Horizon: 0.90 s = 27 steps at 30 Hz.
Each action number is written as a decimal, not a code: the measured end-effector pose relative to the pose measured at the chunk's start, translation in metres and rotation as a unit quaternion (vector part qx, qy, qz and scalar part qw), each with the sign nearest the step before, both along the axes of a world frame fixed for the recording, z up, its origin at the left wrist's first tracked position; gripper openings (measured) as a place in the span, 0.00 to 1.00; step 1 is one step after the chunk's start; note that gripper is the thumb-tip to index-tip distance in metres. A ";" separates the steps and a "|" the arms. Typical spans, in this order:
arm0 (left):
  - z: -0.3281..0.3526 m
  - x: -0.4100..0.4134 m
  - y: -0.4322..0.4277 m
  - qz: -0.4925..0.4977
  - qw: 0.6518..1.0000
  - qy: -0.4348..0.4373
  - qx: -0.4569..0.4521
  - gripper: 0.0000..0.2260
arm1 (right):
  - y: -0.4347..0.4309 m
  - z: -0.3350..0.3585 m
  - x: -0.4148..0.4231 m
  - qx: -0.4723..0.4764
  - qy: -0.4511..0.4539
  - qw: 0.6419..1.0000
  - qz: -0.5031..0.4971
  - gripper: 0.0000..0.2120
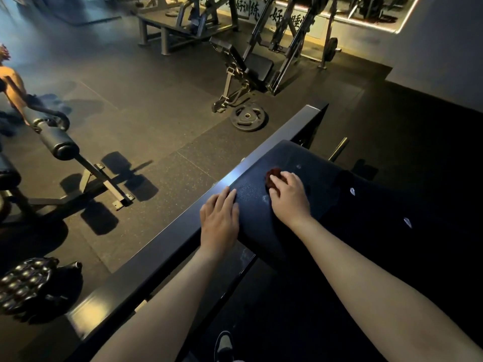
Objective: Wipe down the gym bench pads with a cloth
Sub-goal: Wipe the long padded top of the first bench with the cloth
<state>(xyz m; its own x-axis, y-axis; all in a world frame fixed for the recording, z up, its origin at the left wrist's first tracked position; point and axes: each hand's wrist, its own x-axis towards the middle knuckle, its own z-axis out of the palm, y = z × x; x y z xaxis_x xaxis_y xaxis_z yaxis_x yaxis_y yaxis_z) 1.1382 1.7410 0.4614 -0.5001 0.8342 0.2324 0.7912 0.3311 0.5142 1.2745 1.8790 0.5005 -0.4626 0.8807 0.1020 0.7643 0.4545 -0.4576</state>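
Forearms (352, 283) enter from 6 o'clock. Black pad (287, 158) runs toward 1 o'clock, with a steel rail (167, 246) along its 9 o'clock edge. Left hand (219, 220) lies flat on the pad edge, fingers straight. Right hand (290, 197), fingers curled, presses the dark-red cloth (273, 176) onto the pad at its 11 o'clock. Step: likely mid-wipe. Pale smears (265, 198) show at the hand's 9 o'clock, so the next stroke should press firmly across them.
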 end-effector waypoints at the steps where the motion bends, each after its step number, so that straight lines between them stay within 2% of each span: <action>1: -0.002 0.000 -0.001 0.007 1.000 0.000 0.011 0.26 | -0.007 0.000 -0.002 0.013 0.013 1.000 0.016 0.21; 4: 0.001 -0.002 0.012 0.027 0.999 -0.013 0.034 0.24 | -0.041 -0.004 -0.006 0.033 0.037 0.992 0.114 0.20; 7: 0.009 0.000 0.030 -0.022 0.999 -0.004 0.044 0.22 | -0.032 -0.003 0.003 0.037 0.030 0.987 0.155 0.18; 9: 0.010 0.005 0.036 -0.033 0.999 0.017 0.025 0.21 | -0.007 -0.002 0.012 0.027 0.023 0.995 0.097 0.17; 12: 0.006 0.007 0.033 -0.017 1.000 0.002 -0.006 0.22 | 0.011 0.003 0.017 0.013 0.038 0.999 -0.030 0.17; 13: 0.004 0.006 0.031 -0.016 1.000 0.003 -0.008 0.22 | 0.005 0.004 0.013 0.026 0.042 0.998 -0.041 0.16; 16: 0.006 0.004 0.031 -0.015 1.000 0.000 0.003 0.25 | -0.031 0.005 -0.007 0.071 0.062 0.995 0.026 0.14; 20: 0.008 0.005 0.029 -0.022 1.000 -0.008 0.004 0.26 | -0.038 0.004 -0.002 0.052 0.036 0.992 0.109 0.15; 22: 0.008 0.003 0.029 -0.022 1.000 -0.002 -0.002 0.26 | -0.018 0.004 0.009 0.050 0.013 0.996 0.068 0.15; 25: 0.012 0.005 0.029 -0.022 1.000 -0.004 -0.008 0.27 | 0.000 0.008 0.014 0.021 0.023 0.998 -0.056 0.16; 27: 0.013 0.006 0.028 -0.019 1.000 -0.005 -0.003 0.27 | -0.012 0.009 0.005 0.042 0.032 0.997 -0.052 0.15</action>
<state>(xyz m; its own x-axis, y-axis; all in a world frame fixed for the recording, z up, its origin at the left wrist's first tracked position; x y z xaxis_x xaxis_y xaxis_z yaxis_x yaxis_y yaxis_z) 1.1443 1.7691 0.4747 -0.4695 0.8544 0.2226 0.7986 0.3034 0.5198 1.2795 1.8669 0.5096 -0.3586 0.9108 0.2044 0.7796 0.4126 -0.4710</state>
